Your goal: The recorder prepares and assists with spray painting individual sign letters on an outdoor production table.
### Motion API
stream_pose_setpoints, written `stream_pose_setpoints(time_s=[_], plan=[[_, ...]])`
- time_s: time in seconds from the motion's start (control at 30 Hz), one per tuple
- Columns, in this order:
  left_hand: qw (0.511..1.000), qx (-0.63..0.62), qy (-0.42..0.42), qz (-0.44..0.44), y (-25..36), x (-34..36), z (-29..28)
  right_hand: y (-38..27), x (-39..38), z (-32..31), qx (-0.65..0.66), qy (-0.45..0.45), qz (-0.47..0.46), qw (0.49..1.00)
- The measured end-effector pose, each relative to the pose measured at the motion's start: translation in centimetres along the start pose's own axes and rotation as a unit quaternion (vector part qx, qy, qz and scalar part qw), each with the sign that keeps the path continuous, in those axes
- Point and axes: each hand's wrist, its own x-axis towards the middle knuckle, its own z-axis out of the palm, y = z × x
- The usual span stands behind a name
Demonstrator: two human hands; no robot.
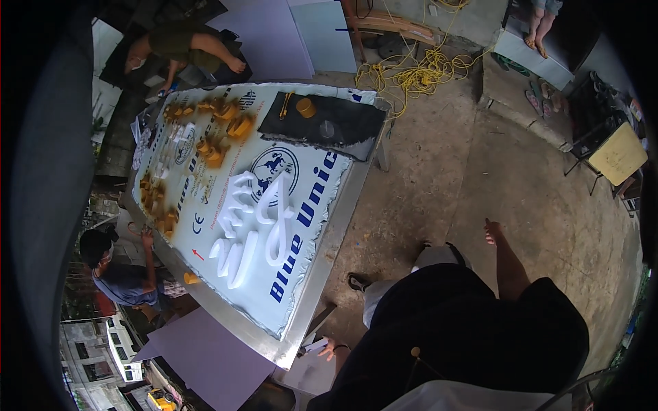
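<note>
My left hand point(332, 349) is low beside the table's near corner, fingers apart and reaching to a small white piece point(315, 344) on a pale surface. Whether they touch it is hard to tell. Out to the right, over the concrete floor, my right hand point(490, 231) hangs with nothing visible in it, one finger stretched out. On the metal-edged table point(322, 264), a light printed sheet point(264, 305) carries white raised letter shapes point(236, 202). Farther back lie orange-sprayed letter shapes point(212, 152) with orange-brown stains round them.
A black cloth point(356, 123) on the far right holds an orange cup point(306, 107) and a clear cup point(329, 129). A person in blue point(130, 274) works at the left edge; another point(185, 48) bends at the far left. Yellow cord point(425, 75) is tangled on the floor; a chair point(617, 154) stands right.
</note>
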Motion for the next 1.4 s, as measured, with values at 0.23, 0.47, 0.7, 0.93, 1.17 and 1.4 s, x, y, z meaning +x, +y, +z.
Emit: stream_pose_setpoints(time_s=[0.23,0.47,0.7,0.93,1.17,1.4], plan=[[0.968,0.132,-0.112,0.183,3.7,-12.8,7.4,9.1,5.5,-11.9,0.027,0.070,0.131,0.989],[0.967,-0.010,-0.143,0.209,18.5,-23.6,9.2,8.2,12.2,-8.8,-0.018,-0.014,0.134,0.991],[0.954,0.138,-0.128,0.233,26.0,-28.2,13.6,-3.6,12.2,-3.1,0.014,-0.085,0.076,0.993],[0.957,0.174,-0.141,0.184,30.0,-29.7,13.9,-10.6,12.1,-1.9,-0.019,-0.096,0.091,0.991],[0.977,0.148,-0.142,0.059,31.0,-28.7,12.3,-20.3,16.1,2.5,-0.054,-0.144,0.112,0.982],[0.982,0.087,-0.135,-0.098,31.0,-27.7,9.0,-33.6,11.0,12.9,-0.049,-0.188,-0.104,0.975]])
